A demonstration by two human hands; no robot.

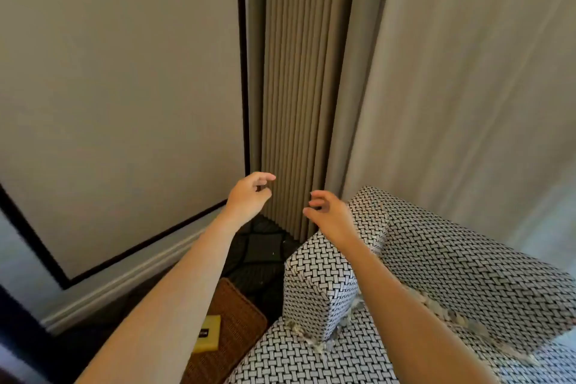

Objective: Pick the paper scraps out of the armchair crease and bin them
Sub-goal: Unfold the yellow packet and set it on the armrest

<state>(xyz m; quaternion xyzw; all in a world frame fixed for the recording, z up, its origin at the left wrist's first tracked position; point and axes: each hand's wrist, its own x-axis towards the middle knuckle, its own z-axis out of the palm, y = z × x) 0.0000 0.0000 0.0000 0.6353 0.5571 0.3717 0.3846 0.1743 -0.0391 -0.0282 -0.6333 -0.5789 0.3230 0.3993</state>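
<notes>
Your left hand [249, 195] hangs released, fingers loosely curled round nothing, and the wicker basket [240, 318], which I take for the bin, sits well below at its six o'clock; it shows only a flat yellow item [208, 333], so I judge the job barely begun. Your right hand [330, 212] is likewise slack and empty above the armchair [467, 259] arm, while the paper scraps [448, 312] line the crease at its five o'clock, well apart from both hands, with more at the armrest's foot toward six o'clock
</notes>
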